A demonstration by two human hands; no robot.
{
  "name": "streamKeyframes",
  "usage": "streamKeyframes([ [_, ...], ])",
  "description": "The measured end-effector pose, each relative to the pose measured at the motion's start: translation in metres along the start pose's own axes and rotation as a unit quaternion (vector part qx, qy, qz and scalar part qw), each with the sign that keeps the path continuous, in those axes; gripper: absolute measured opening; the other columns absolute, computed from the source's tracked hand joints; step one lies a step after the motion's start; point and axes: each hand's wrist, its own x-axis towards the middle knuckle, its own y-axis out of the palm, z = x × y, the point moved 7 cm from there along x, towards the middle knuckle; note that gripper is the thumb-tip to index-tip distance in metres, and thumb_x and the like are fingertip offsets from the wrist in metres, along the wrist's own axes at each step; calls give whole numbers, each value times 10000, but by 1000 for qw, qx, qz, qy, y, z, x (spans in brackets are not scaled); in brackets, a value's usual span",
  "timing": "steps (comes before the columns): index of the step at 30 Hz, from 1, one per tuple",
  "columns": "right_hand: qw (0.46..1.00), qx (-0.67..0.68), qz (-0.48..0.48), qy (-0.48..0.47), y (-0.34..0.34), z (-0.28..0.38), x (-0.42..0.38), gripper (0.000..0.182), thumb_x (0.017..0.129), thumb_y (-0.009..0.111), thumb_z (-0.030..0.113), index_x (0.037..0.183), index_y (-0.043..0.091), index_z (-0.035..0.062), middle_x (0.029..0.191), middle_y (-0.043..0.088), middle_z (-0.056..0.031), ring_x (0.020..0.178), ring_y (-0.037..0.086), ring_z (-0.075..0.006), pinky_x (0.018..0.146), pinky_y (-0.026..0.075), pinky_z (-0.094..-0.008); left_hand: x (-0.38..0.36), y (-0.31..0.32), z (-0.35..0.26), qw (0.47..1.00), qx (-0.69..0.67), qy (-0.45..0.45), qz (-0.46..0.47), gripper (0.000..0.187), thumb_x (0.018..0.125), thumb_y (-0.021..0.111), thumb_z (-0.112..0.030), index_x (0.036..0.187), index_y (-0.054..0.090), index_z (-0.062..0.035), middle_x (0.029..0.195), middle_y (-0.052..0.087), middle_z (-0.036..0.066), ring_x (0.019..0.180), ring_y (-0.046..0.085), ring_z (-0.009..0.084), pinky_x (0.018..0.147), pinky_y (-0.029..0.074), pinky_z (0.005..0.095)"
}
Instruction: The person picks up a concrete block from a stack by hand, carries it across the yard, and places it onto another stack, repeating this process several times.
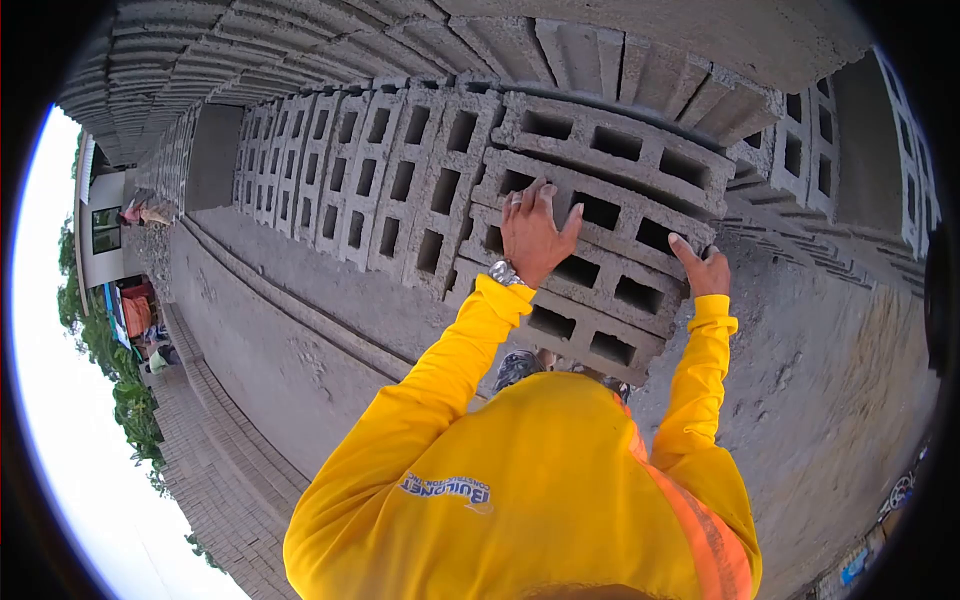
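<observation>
My left hand [538,235], with a ring and a metal wristwatch [506,272], lies on the upper faces of grey hollow concrete blocks [625,232], its fingers spread. The thumb reaches beside one of the rectangular holes. At the right ends of these same blocks is my right hand [703,268], thumb apart from the bent fingers and touching the block edge. Several blocks lie side by side in this group, holes facing up. The block nearest my body [580,335] sits just above my shoes [517,368]. The undersides of both hands are hidden.
A long row of hollow blocks [372,170] runs off to the left. Stacked blocks form a wall [300,50] along the far side, with more blocks [800,150] at right. Concrete ground [300,310] extends left. A person [162,357] is in the distance.
</observation>
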Motion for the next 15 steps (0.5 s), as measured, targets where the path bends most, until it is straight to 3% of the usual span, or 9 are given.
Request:
streamKeyframes([
  [3, 997, 11, -73, 6, 3, -6, 0, 956, 634, 673, 668, 1091, 554, -164, 1108, 560, -344, 1072, 558, -426, 927, 430, -410, -5, -2, 2, 998, 18, -43, 29, 463, 765, 656, -364, 1003, 581, 26, 1025, 620, 197, 896, 600, 376, 929, 400, 464],
  [6, 999, -27, -14, 23, 13, -1, 2, 844, 634, 693, 601, 999, 593, -154, 1063, 575, -347, 1040, 572, -426, 894, 445, -415, -6, 7, 8, 998, 50, -32, -7, 497, 739, 672, -407, 980, 573, 15, 970, 628, 211, 908, 602, 367, 944, 389, 463],
  [9, 998, 2, -65, 6, 25, -20, 16, 715, 639, 691, 522, 923, 616, -129, 1025, 592, -336, 1001, 581, -436, 868, 449, -432, -1, 12, 23, 995, 66, -75, 3, 535, 707, 692, -441, 977, 566, 4, 907, 635, 221, 914, 602, 366, 958, 378, 458],
  [13, 998, -15, -49, 28, 25, -15, 10, 636, 647, 679, 476, 922, 627, -96, 1023, 602, -314, 989, 577, -446, 875, 443, -443, 5, 25, 21, 989, 119, -61, 60, 616, 713, 633, -530, 972, 604, 28, 895, 641, 231, 942, 597, 370, 980, 352, 446],
  [15, 998, -1, -53, 30, 24, -17, 10, 628, 647, 675, 475, 932, 629, -82, 1024, 606, -303, 989, 576, -443, 871, 445, -445, 10, 43, 32, 977, 114, -121, 132, 634, 732, 594, -536, 1002, 620, 37, 954, 640, 232, 980, 586, 359, 995, 331, 441],
])
